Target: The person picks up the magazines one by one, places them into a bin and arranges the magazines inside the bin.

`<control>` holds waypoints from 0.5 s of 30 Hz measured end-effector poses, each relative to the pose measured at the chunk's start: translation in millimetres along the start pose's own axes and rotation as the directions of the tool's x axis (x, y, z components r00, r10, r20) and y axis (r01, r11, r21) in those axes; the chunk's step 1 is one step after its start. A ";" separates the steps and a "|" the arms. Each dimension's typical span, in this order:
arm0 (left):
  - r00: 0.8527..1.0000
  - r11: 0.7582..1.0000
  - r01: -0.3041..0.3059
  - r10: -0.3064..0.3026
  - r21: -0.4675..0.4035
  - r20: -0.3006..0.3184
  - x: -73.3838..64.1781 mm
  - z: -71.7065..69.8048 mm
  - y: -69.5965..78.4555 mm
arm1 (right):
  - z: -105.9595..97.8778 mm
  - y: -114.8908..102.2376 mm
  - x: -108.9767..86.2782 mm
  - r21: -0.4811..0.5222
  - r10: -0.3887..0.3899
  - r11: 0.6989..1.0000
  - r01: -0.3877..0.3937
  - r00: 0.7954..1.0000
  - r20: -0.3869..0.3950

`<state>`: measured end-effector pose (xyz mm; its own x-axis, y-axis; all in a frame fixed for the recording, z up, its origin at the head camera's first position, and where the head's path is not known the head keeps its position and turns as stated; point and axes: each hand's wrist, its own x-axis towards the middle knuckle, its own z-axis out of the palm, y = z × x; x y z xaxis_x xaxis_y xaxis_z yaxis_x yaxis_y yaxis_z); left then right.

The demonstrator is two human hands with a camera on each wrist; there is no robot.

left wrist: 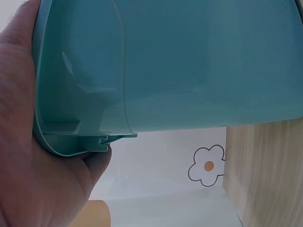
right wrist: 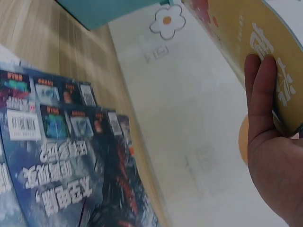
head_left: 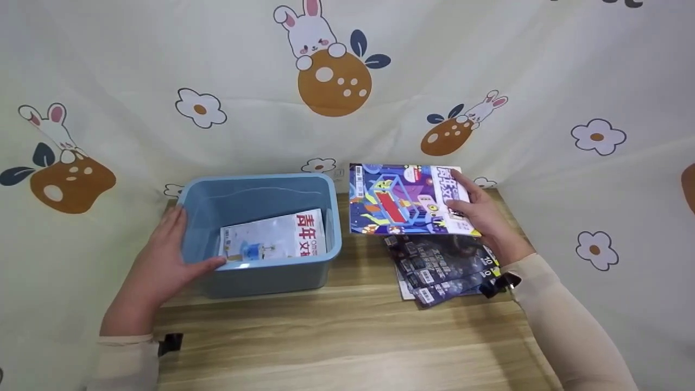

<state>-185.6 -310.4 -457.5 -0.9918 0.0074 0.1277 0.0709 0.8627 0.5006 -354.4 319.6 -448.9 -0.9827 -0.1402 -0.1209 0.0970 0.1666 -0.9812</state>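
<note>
A blue plastic bin (head_left: pixel 266 279) stands on the table's left half, with a magazine (head_left: pixel 277 239) with red title characters lying inside it. My left hand (head_left: pixel 163 266) grips the bin's left side, fingers over the rim and thumb along the front edge. The left wrist view shows that hand (left wrist: pixel 42 156) curled round the lip of the bin. My right hand (head_left: pixel 486 217) holds a colourful purple magazine (head_left: pixel 404 201) by its right end, raised above a stack of dark magazines (head_left: pixel 445 266). From below, its fingers press the yellow back cover (right wrist: pixel 241 28).
The wood-grain table (head_left: pixel 347 336) runs toward me in front of the bin and the stack. A pale curtain (head_left: pixel 244 141) printed with rabbits and flowers hangs behind the table and along its sides.
</note>
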 end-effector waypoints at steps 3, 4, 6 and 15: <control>1.000 1.000 -0.001 0.001 -0.003 -0.005 0.1 -0.3 0.0 | 6.8 -6.0 0.7 0.030 -0.022 0.999 0.021 1.000 0.022; 1.000 1.000 -0.002 0.002 -0.004 -0.006 0.1 -0.4 -0.1 | 9.0 -7.9 1.1 0.040 -0.032 0.999 0.031 0.999 0.029; 1.000 1.000 -0.008 0.008 -0.008 -0.006 0.5 -0.2 -0.5 | 13.6 -11.4 2.2 0.055 -0.055 0.997 0.053 0.998 0.041; 1.000 1.000 -0.027 0.027 -0.010 -0.010 1.4 0.9 -2.6 | 42.4 -28.0 5.6 0.072 -0.093 0.993 0.089 0.994 0.053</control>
<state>-187.3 -312.2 -459.4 -0.9884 0.0261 0.1496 0.0991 0.8574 0.5051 -356.0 272.7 -428.5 -0.9776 -0.2070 -0.0372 0.0204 0.0826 -0.9964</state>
